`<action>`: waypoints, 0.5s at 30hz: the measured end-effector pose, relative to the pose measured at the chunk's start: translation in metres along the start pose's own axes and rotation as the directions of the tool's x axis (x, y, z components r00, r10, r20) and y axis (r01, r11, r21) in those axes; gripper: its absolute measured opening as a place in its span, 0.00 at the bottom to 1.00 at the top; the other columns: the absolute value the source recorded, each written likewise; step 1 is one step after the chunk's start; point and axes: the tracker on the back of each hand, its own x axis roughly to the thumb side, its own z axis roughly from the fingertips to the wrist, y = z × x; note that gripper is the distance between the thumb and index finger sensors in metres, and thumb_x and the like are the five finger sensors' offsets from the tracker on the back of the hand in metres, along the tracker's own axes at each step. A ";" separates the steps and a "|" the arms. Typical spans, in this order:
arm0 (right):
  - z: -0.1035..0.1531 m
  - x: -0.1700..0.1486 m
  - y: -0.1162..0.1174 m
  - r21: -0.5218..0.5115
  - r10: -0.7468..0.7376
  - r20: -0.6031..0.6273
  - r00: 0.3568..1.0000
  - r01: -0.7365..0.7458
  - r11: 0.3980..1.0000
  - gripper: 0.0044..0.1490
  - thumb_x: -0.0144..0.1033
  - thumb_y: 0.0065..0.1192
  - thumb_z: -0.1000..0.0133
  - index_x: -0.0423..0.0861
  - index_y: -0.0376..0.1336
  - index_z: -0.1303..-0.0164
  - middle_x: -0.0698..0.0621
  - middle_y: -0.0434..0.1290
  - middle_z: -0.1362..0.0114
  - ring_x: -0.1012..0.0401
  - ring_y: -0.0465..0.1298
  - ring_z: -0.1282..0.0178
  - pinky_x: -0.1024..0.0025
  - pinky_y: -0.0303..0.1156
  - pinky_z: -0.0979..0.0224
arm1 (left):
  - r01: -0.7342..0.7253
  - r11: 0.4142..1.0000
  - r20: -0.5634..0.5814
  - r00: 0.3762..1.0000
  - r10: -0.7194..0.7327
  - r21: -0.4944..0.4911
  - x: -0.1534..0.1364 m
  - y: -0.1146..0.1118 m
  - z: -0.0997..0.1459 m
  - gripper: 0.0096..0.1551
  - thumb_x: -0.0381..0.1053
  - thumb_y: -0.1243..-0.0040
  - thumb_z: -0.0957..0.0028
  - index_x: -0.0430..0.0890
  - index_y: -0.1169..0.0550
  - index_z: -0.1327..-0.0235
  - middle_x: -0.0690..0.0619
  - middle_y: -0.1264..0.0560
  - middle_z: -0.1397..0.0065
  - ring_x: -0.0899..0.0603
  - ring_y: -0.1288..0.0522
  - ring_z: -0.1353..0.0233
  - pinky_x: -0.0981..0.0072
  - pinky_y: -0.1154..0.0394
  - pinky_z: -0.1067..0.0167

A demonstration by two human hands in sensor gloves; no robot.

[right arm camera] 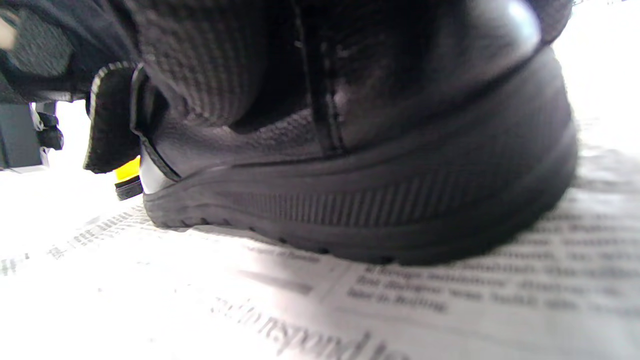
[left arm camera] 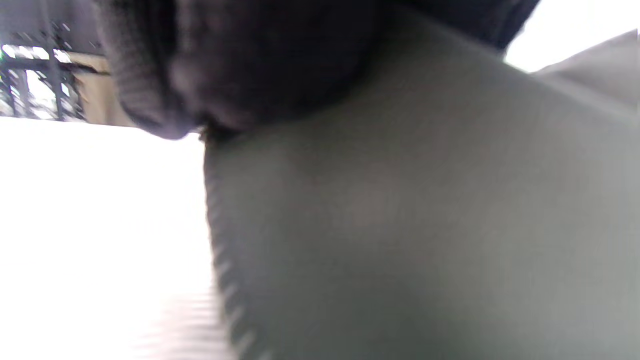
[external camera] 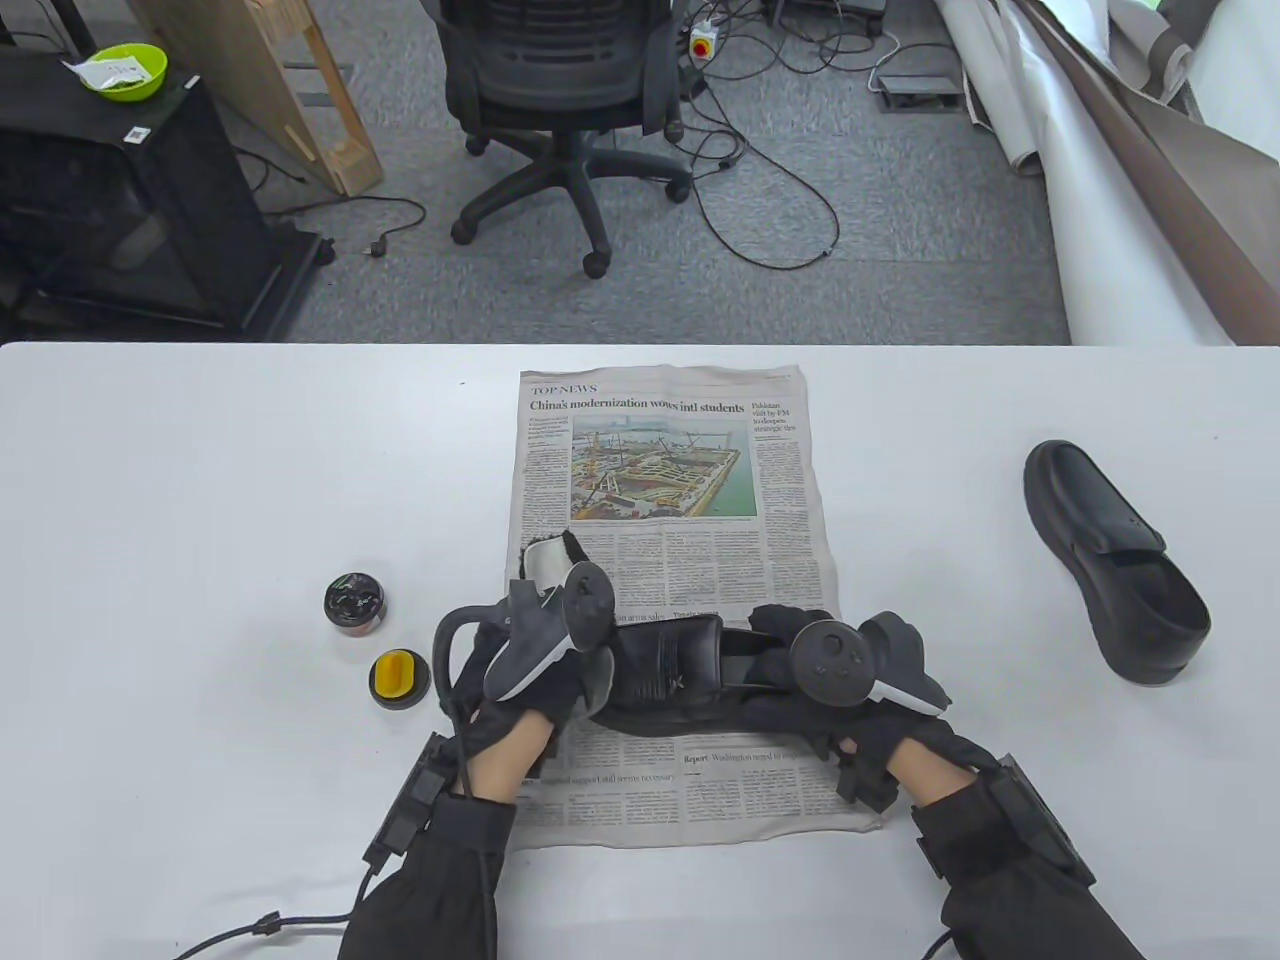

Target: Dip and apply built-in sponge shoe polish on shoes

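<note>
A black shoe (external camera: 680,670) lies on its side on the newspaper (external camera: 680,480) near the front edge. My right hand (external camera: 800,690) grips its heel end; in the right wrist view my gloved fingers (right arm camera: 200,65) lie over the shoe (right arm camera: 380,200). My left hand (external camera: 560,660) is over the toe end and presses what looks like a grey cloth (external camera: 598,688) against it; this cloth fills the left wrist view (left arm camera: 400,225). The open polish tin (external camera: 355,600) and its lid with the yellow sponge (external camera: 398,680) sit on the table to the left, apart from both hands.
A second black shoe (external camera: 1115,560) lies on the white table (external camera: 200,480) at the right. An office chair (external camera: 560,90) and cables are on the floor beyond the table's far edge.
</note>
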 end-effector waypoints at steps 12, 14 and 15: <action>0.000 0.000 0.000 0.000 0.002 0.000 1.000 -0.002 1.000 0.25 0.57 0.69 0.59 0.59 0.74 0.53 0.50 0.53 0.21 0.45 0.65 0.25 0.43 0.65 0.25 | 0.030 0.998 0.081 0.996 -0.033 0.046 0.072 0.001 -0.013 0.24 0.59 0.34 0.55 0.53 0.21 0.47 0.58 0.15 0.59 0.58 0.16 0.77 0.57 0.16 0.50; 0.000 0.000 0.000 0.000 0.004 -0.003 1.000 -0.004 1.000 0.26 0.57 0.69 0.59 0.59 0.74 0.53 0.50 0.53 0.21 0.45 0.65 0.25 0.43 0.65 0.25 | 0.039 0.999 0.058 0.998 -0.040 0.031 0.067 -0.004 -0.016 0.24 0.59 0.35 0.55 0.53 0.21 0.47 0.58 0.14 0.59 0.58 0.17 0.77 0.57 0.15 0.50; 0.000 0.000 0.000 -0.001 0.004 -0.005 1.000 -0.004 1.000 0.25 0.57 0.69 0.59 0.59 0.74 0.53 0.50 0.53 0.21 0.45 0.65 0.25 0.43 0.65 0.25 | 0.030 0.999 0.042 0.999 -0.031 0.023 0.063 -0.006 -0.017 0.24 0.59 0.36 0.55 0.52 0.21 0.47 0.58 0.14 0.59 0.58 0.17 0.77 0.57 0.15 0.50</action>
